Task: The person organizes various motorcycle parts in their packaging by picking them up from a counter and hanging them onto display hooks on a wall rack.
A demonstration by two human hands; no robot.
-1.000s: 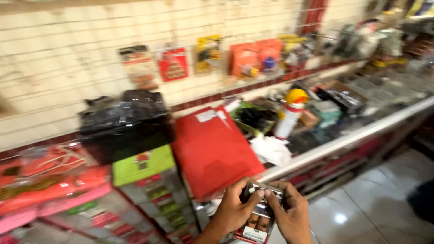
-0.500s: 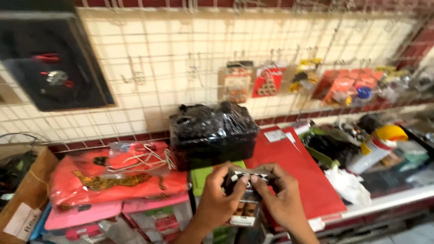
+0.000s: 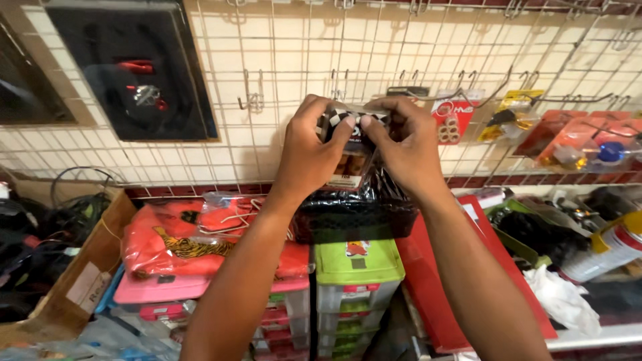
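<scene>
Up against the white wire grid wall (image 3: 281, 60), head view: left hand (image 3: 309, 152) and right hand (image 3: 406, 144) are both pinching one small carded packet (image 3: 352, 152) with a checkered top edge, thumbs pressing together on its front, fingers curling behind. Packet is sitting at centre frame, raised level with empty hooks (image 3: 338, 83) at 12 o'clock. Black plastic-wrapped bundle (image 3: 354, 210) is lying just below at 6 o'clock on a green box (image 3: 358, 261). Red folder (image 3: 461, 281) is leaning at 4 o'clock, orange bagged items (image 3: 194, 237) at 8 o'clock, hanging red packets (image 3: 568, 137) at 3 o'clock.
</scene>
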